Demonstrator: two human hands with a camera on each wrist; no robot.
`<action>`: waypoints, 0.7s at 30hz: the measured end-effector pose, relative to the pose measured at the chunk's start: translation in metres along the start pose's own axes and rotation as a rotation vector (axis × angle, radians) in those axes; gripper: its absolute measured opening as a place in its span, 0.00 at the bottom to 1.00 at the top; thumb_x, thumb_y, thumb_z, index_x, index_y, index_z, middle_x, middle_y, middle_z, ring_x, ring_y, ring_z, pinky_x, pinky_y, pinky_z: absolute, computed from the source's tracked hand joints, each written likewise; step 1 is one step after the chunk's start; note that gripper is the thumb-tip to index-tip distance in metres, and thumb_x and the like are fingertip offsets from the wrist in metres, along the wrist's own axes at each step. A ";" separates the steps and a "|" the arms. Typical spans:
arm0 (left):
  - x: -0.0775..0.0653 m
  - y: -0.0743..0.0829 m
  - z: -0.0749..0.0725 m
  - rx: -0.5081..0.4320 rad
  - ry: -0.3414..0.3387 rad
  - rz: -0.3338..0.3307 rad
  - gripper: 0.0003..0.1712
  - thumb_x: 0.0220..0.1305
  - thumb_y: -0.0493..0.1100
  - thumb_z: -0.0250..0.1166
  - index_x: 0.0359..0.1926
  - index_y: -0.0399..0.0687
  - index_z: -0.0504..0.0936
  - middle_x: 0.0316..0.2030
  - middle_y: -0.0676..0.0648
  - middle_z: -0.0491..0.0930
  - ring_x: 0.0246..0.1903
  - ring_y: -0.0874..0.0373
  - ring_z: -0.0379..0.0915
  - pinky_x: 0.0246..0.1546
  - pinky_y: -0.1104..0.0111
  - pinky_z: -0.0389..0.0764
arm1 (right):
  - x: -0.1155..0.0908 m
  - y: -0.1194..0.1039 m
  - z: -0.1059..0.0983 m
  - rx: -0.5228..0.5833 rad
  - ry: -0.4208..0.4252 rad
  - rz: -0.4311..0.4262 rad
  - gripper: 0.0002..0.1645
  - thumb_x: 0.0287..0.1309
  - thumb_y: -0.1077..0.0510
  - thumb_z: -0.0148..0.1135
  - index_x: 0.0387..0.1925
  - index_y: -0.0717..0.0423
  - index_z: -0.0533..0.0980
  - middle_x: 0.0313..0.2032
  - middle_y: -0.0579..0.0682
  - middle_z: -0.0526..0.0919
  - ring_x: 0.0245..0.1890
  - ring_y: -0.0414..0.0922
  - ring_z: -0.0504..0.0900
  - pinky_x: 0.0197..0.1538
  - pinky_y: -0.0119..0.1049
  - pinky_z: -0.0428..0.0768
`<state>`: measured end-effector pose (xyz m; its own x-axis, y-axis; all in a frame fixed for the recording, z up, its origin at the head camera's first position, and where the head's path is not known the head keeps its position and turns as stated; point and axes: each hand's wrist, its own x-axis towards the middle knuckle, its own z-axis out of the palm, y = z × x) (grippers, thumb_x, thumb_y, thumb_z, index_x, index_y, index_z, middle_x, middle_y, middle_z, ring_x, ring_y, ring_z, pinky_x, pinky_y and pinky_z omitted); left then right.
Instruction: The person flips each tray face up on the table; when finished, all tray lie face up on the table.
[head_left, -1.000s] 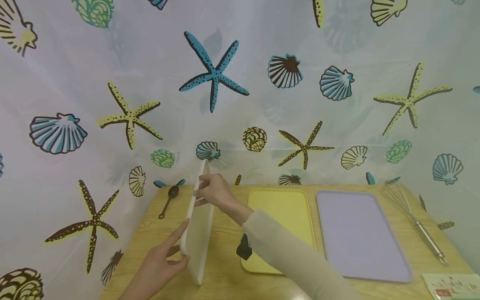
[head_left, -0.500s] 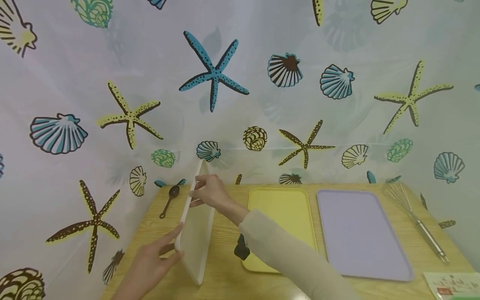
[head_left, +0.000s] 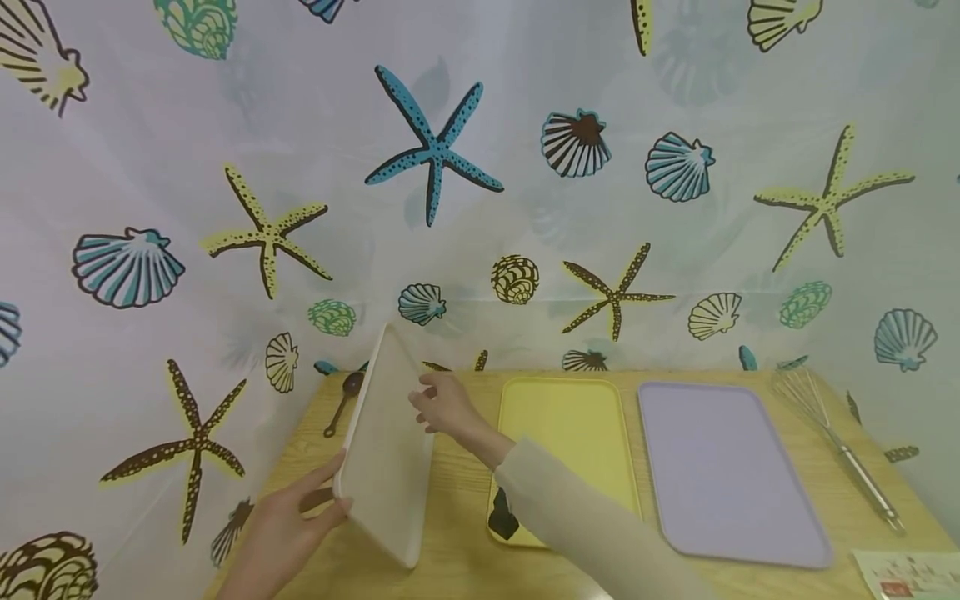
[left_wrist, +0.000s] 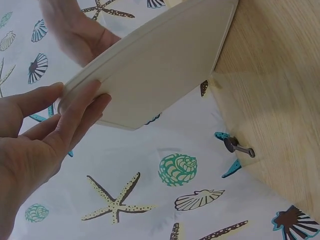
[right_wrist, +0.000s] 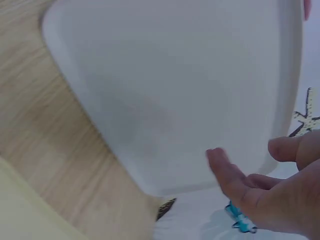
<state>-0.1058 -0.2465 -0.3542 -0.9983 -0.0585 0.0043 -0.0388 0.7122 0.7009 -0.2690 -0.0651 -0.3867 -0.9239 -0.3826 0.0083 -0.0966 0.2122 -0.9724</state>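
Observation:
A white rectangular tray [head_left: 386, 446] stands tilted on its lower edge on the wooden table, left of the middle. My left hand [head_left: 285, 525] pinches its near left edge, thumb on one face and fingers on the other, as the left wrist view also shows on the tray [left_wrist: 160, 65]. My right hand [head_left: 448, 407] is at the tray's inner face, its fingers loosely bent and holding nothing. In the right wrist view the right hand [right_wrist: 265, 192] is before the raised rim of the tray [right_wrist: 165, 95]; whether a fingertip touches it I cannot tell.
A yellow tray [head_left: 558, 417] and a lavender tray [head_left: 727, 475] lie flat to the right. Beyond them lies a whisk [head_left: 840, 446], with a printed packet [head_left: 911, 575] nearer. A dark spoon [head_left: 341, 408] lies behind the white tray. A patterned curtain [head_left: 480, 217] surrounds the table.
My right hand has let go of the white tray's upper edge and drawn to the right. The tray leans further left, its inner face showing more; my left hand has moved left with it.

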 end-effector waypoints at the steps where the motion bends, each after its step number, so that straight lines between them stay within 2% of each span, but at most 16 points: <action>1: 0.000 -0.001 0.000 0.004 0.002 -0.006 0.36 0.62 0.45 0.67 0.69 0.48 0.66 0.61 0.36 0.71 0.51 0.46 0.78 0.43 0.58 0.83 | -0.001 0.008 0.000 -0.028 -0.002 0.017 0.31 0.67 0.58 0.55 0.65 0.70 0.63 0.48 0.63 0.78 0.40 0.54 0.84 0.38 0.43 0.85; 5: 0.001 -0.007 -0.001 -0.070 -0.013 -0.043 0.37 0.62 0.44 0.66 0.70 0.48 0.64 0.64 0.37 0.69 0.54 0.44 0.76 0.44 0.60 0.83 | -0.007 0.042 0.004 -0.104 -0.013 0.061 0.32 0.65 0.57 0.58 0.65 0.70 0.64 0.49 0.64 0.79 0.38 0.51 0.83 0.38 0.45 0.85; 9: 0.001 -0.011 -0.002 -0.159 -0.030 -0.089 0.37 0.63 0.41 0.65 0.71 0.47 0.62 0.64 0.35 0.68 0.56 0.44 0.74 0.44 0.65 0.83 | -0.017 0.065 0.011 -0.105 -0.013 0.096 0.31 0.65 0.58 0.58 0.63 0.72 0.64 0.49 0.66 0.79 0.39 0.51 0.83 0.38 0.44 0.85; 15: 0.004 -0.014 -0.003 -0.294 -0.055 -0.144 0.40 0.64 0.34 0.61 0.74 0.45 0.55 0.67 0.33 0.62 0.59 0.42 0.70 0.45 0.65 0.82 | -0.030 0.077 0.018 -0.081 -0.004 0.144 0.32 0.63 0.59 0.58 0.63 0.73 0.64 0.52 0.69 0.77 0.46 0.55 0.81 0.40 0.46 0.85; 19: 0.005 -0.015 -0.004 -0.393 -0.070 -0.177 0.42 0.64 0.31 0.59 0.75 0.43 0.49 0.68 0.31 0.58 0.60 0.43 0.69 0.46 0.66 0.82 | -0.030 0.084 0.022 -0.132 0.016 0.143 0.31 0.63 0.58 0.59 0.62 0.73 0.66 0.54 0.68 0.76 0.51 0.58 0.79 0.48 0.48 0.82; 21: 0.006 -0.016 -0.005 -0.397 -0.076 -0.185 0.43 0.64 0.31 0.59 0.75 0.43 0.48 0.68 0.31 0.58 0.59 0.44 0.70 0.46 0.66 0.82 | -0.030 0.087 0.024 -0.155 0.019 0.144 0.31 0.63 0.57 0.59 0.61 0.73 0.66 0.54 0.67 0.77 0.52 0.58 0.78 0.51 0.48 0.81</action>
<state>-0.1105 -0.2620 -0.3621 -0.9770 -0.0980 -0.1893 -0.2124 0.3702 0.9044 -0.2413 -0.0569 -0.4771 -0.9389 -0.3217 -0.1220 -0.0179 0.3997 -0.9165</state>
